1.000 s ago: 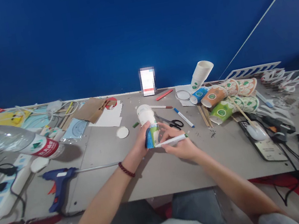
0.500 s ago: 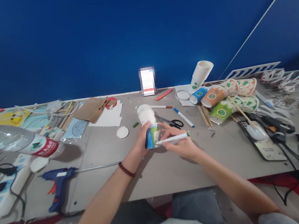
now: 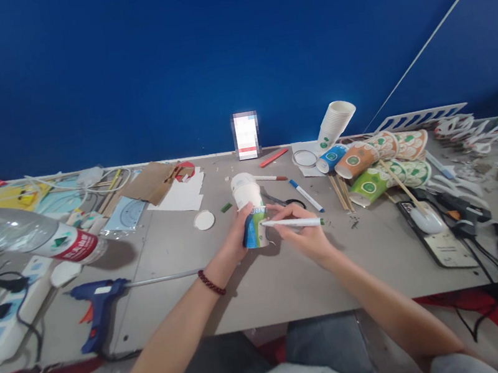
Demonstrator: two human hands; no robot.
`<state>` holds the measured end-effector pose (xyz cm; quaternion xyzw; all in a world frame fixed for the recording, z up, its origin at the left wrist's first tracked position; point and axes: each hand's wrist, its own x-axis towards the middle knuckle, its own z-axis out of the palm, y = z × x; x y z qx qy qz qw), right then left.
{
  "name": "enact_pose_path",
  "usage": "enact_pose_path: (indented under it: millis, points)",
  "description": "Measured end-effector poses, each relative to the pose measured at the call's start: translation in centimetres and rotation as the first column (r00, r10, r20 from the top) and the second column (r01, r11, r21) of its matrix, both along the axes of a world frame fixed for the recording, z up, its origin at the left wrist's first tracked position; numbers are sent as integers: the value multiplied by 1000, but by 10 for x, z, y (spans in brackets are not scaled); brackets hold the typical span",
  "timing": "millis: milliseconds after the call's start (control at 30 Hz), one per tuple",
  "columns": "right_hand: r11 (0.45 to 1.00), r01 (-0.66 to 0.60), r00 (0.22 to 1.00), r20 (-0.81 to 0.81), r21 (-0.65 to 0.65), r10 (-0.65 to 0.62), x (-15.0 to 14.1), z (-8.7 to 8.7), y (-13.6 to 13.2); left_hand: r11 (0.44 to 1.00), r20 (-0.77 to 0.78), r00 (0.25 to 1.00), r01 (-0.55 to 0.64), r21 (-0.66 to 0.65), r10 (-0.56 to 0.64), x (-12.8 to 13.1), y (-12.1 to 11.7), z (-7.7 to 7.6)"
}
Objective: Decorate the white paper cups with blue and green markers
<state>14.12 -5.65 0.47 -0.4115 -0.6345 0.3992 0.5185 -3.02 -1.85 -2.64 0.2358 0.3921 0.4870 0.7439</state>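
My left hand [image 3: 234, 242] is wrapped round a paper cup [image 3: 250, 208] printed blue and green, which stands upside down on the grey table [image 3: 264, 285] with its white base up. My right hand [image 3: 307, 237] pinches a white marker with a green cap [image 3: 295, 223], held almost level. The marker's tip touches the right side of the cup. A dark bead bracelet [image 3: 210, 283] circles my left wrist.
Scissors [image 3: 287, 202] lie just behind the cup, with a blue pen [image 3: 306, 195] and red pens close by. Several printed paper cups [image 3: 376, 166] lie heaped to the right. On the left are a blue glue gun [image 3: 99, 298], a plastic water bottle [image 3: 25, 237] and a power strip [image 3: 2, 317].
The marker has risen from the cup's lower edge to its middle. My right hand lifted slightly with it, and the cup shifted a little to the right and more upright.
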Motion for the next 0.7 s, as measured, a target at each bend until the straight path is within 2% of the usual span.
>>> enact_pose_path:
  millis: [133, 433, 700]
  points:
    - [998, 40, 999, 11, 48, -41, -1, -2, 0, 1000, 19, 1000, 24, 16, -24, 0, -2, 0]
    - [999, 34, 999, 38, 39, -35, -2, -6, 1, 999, -6, 1000, -7, 51, 7, 3, -2, 4]
    - [999, 45, 999, 30, 16, -46, -2, -5, 1, 999, -11, 1000, 27, 44, -26, 2, -2, 5]
